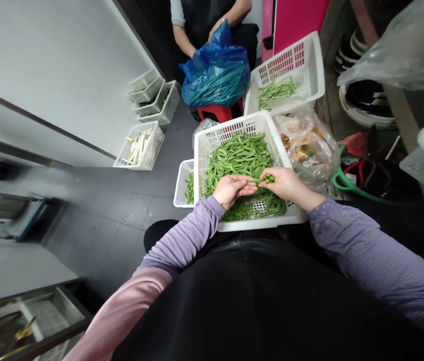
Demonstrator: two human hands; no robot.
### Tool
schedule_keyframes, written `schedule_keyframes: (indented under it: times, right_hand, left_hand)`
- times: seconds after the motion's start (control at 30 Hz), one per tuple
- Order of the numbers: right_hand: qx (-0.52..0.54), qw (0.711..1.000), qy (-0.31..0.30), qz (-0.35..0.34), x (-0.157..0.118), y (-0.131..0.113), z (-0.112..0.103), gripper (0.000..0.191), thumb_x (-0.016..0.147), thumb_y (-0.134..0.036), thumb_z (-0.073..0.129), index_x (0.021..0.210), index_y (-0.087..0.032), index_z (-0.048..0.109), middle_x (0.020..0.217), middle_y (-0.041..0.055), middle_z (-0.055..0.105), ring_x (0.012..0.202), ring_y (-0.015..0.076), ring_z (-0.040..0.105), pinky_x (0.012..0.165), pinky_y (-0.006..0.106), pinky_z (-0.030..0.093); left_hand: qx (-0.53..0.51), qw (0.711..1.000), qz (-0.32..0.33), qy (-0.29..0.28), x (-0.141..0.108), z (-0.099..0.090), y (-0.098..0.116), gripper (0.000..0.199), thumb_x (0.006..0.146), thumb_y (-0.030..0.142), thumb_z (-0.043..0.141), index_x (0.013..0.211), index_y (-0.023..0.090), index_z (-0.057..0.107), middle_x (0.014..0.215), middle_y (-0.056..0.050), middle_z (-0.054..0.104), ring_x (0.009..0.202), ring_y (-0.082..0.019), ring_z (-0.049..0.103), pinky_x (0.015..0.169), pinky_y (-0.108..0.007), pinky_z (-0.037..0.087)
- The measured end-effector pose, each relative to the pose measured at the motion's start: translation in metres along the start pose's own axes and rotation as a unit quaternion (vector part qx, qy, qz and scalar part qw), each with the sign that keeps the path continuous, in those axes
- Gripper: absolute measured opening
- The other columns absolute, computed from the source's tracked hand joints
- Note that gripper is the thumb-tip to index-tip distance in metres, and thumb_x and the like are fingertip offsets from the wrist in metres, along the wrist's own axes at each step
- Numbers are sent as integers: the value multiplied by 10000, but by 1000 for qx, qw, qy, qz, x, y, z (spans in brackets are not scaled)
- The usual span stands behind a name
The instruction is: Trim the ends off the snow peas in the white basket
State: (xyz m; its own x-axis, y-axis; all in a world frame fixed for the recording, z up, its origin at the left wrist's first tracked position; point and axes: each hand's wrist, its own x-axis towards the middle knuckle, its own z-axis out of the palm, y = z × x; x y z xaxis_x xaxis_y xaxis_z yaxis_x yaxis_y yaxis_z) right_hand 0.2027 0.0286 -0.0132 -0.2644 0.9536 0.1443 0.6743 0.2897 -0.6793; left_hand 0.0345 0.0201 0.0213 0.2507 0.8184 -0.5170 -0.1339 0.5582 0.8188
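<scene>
Seen from the person's own head, looking down, the left hand (233, 190) and right hand (283, 183) meet over a white plastic basket (257, 223) resting on the person's lap. The right grip is pinched, its fingertips pressed together on a green pea pod (267, 178) just above the basket. The left grip has its fingers close together and reaching toward the same pod, but whether they hold it is hard to tell. Below the hands, a heap of pea pods (239, 160) fills most of the basket, with fine green scraps (238, 213) at the near side. Just left of it sits a second white basket (184, 183) holding some pods. Farther off, a third white basket (302, 55) holds a smaller pile of pods. On the right, a clear plastic bag (305, 143) holds tan food pieces. At the far end, a seated co-worker (212, 20) has a hand on a blue plastic bag (215, 70), with a red stool (215, 113) beneath it. To the left, on the grey tile floor (122, 210), a white basket of pale stalks (139, 145) stands near a stack of baskets (154, 98).
</scene>
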Motion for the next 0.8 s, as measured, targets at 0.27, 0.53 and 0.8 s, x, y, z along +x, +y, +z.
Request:
schedule_keyframes:
  times: [0.27, 0.53, 0.8]
  right_hand:
    - [159, 987, 27, 26, -6, -13, 1, 100, 627, -276, 610, 630, -179, 585, 593, -12, 579, 544, 120, 487, 528, 240, 363]
    - [488, 855, 22, 173, -2, -11, 2, 380, 507, -409, 729, 649, -189, 455, 418, -93, 409, 360, 62, 353, 378, 198, 269]
    - [300, 946, 40, 117, -3, -6, 1, 282, 669, -370, 626, 847, -152, 610, 551, -20, 511, 461, 105, 451, 427, 232, 343]
  left_hand:
    - [21, 1000, 24, -2, 8, -1, -13, 67, 795, 93, 505, 823, 79, 565, 631, -13, 605, 527, -73, 593, 585, -209, 516]
    - [410, 912, -28, 11, 20, -31, -46, 102, 735, 26, 521, 796, 88, 576, 610, 8, 559, 420, -33, 476, 466, -160, 430]
    - [557, 816, 111, -105, 8, 1, 8, 246, 841, 191, 365, 805, 114, 596, 655, -21, 586, 514, -77, 506, 578, -214, 444]
